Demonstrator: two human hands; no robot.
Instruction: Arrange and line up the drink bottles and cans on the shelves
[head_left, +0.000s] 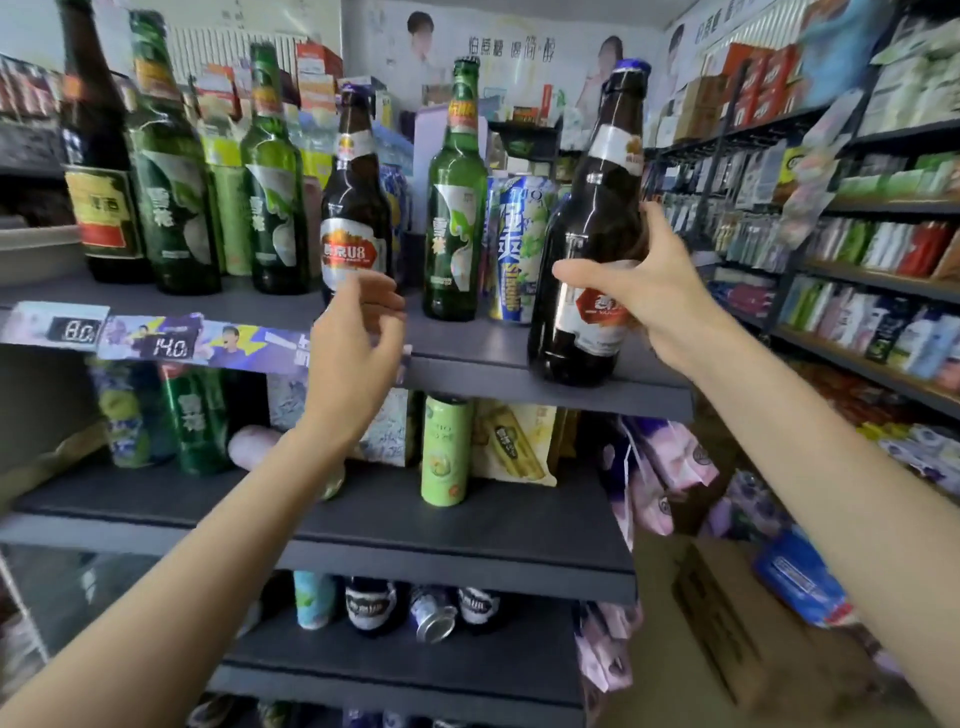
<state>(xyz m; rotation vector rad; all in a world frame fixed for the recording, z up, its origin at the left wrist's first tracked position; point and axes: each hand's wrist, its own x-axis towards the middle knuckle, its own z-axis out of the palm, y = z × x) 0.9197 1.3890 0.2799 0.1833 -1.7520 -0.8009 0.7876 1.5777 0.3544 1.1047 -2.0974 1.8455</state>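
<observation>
My right hand (644, 283) grips a brown beer bottle (587, 218) that leans left, its base at the front right edge of the top shelf (467, 353). My left hand (358, 332) hovers with fingers apart just in front of a second brown bottle with a U8 label (353, 208), not holding it. A green bottle (454, 208) stands between the two brown ones. Further left stand two green bottles (171, 182) (272, 182) and a dark bottle with a red and gold label (98, 156). A blue and white can (514, 244) stands behind the tilted bottle.
The middle shelf (415, 525) holds a light green can (444, 449), a green can (195, 415) and drink cartons (514, 441). Several cans sit on the lower shelf (415, 660), one lying on its side (434, 618). A cardboard box (727, 623) is on the floor at right, with stocked shelves (857, 280) beyond.
</observation>
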